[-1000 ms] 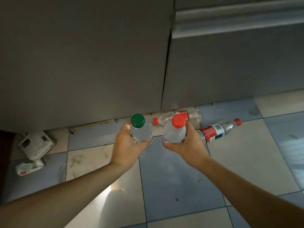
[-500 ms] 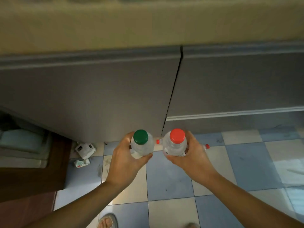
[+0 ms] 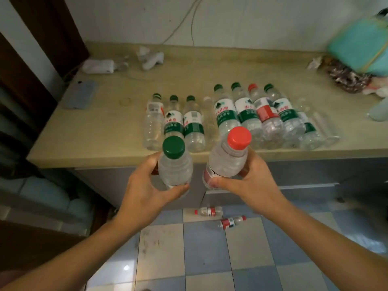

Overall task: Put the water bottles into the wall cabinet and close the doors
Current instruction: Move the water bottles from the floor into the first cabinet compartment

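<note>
White wall (image 3: 252,19) behind, with thin cables (image 3: 192,22) hanging down it. Beige countertop (image 3: 117,127) over grey cabinet fronts (image 3: 315,173); dark brown wooden frame (image 3: 42,34) at left. Blue-and-cream checkered floor tiles (image 3: 205,253) below, dimly lit.

both my forearms come up from the bottom corners of the frame, bare, and slant inward toward the middle. my left hand (image 3: 144,192) sits just left of centre, palm turned toward the right, thumb lying across the near side and fingers curled round the far side of the green-capped bottle (image 3: 175,164) i hold upright. my right hand (image 3: 254,181) sits just right of centre at about the same height, thumb pointing left across the near side, fingers wrapped behind the red-capped bottle (image 3: 228,156), which leans a little to the right at the top. my two hands are near each other, not touching, wrists straight.
</note>
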`<state>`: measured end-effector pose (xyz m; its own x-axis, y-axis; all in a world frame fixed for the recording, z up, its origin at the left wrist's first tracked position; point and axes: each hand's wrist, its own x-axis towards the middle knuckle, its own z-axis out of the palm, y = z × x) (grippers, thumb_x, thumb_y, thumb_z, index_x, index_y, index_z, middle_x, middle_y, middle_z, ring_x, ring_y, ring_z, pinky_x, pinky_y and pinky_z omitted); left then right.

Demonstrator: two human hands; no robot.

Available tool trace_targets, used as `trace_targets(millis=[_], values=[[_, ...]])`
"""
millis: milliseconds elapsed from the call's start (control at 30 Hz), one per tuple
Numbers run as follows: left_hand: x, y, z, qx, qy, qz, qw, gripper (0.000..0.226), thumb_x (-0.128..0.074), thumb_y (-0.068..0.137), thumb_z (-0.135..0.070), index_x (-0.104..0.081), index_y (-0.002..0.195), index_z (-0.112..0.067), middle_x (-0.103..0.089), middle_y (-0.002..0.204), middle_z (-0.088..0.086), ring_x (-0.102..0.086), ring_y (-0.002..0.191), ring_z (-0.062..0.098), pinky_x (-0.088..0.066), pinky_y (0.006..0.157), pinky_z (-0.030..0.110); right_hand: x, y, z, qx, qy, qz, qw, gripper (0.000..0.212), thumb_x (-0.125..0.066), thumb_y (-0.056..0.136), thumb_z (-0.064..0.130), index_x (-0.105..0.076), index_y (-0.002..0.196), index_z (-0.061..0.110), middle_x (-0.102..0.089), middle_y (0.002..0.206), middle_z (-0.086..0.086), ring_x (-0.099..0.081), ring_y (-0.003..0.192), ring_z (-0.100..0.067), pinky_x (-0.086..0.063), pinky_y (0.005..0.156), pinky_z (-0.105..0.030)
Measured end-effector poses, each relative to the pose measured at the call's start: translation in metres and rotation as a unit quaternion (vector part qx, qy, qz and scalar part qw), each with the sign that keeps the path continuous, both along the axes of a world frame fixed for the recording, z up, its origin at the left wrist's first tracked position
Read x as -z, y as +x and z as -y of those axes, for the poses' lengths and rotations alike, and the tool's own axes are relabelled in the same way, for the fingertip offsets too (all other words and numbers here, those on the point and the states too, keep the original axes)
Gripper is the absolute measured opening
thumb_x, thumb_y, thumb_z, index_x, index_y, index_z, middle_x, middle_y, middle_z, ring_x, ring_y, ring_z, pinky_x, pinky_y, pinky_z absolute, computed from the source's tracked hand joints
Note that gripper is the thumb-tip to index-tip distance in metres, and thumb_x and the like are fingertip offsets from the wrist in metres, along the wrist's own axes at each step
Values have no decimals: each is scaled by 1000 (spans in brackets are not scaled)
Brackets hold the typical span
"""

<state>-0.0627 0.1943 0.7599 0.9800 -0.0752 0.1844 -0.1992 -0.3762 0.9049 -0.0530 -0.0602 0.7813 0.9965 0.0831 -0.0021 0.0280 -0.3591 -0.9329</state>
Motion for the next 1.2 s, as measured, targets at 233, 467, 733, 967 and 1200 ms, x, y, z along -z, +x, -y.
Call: trace_targets(millis=[233, 467, 733, 967, 1200], values=[[-177, 46, -47, 25, -56, 143, 988, 52, -91, 72, -34, -65, 117, -31, -71, 108, -15, -68, 99, 6, -54, 80, 16, -173, 31, -65, 29, 44, 113, 992, 57, -89, 63, 42, -61, 113, 40, -74, 109, 17, -70, 103, -1, -54, 85, -26], [-347, 76, -90, 36, -81, 258, 962, 51, -82, 78, -50, -61, 124, -41, -67, 117, -15, -66, 107, 6, -56, 85, 29, -337, 46, -116, 42, 94, 226, 969, 48, -88, 76, 20, -63, 117, 26, -77, 107, 9, -73, 99, -7, -58, 75, -20], [-478, 125, -95, 10, -126, 301, 945, 35, -83, 78, -45, -65, 108, -45, -68, 96, -35, -62, 89, -16, -46, 71, 18, -465, 93, -132, 64, 130, 300, 943, 39, -86, 76, 23, -69, 111, 25, -78, 98, 10, -75, 89, -6, -56, 75, -30], [-540, 203, -89, -40, -173, 297, 938, 35, -83, 74, -40, -69, 106, -32, -75, 93, -15, -72, 82, 0, -55, 63, 19, -531, 185, -124, 13, 139, 340, 930, 42, -89, 74, 27, -70, 112, 24, -79, 96, 7, -77, 88, -12, -58, 82, -38], [-591, 285, -96, -112, -159, 334, 922, 33, -83, 73, -48, -67, 100, -38, -74, 88, -21, -71, 77, -3, -54, 60, 19, -588, 293, -129, -68, 151, 351, 922, 40, -87, 76, 32, -71, 112, 25, -80, 95, 5, -78, 85, -16, -63, 68, -36]])
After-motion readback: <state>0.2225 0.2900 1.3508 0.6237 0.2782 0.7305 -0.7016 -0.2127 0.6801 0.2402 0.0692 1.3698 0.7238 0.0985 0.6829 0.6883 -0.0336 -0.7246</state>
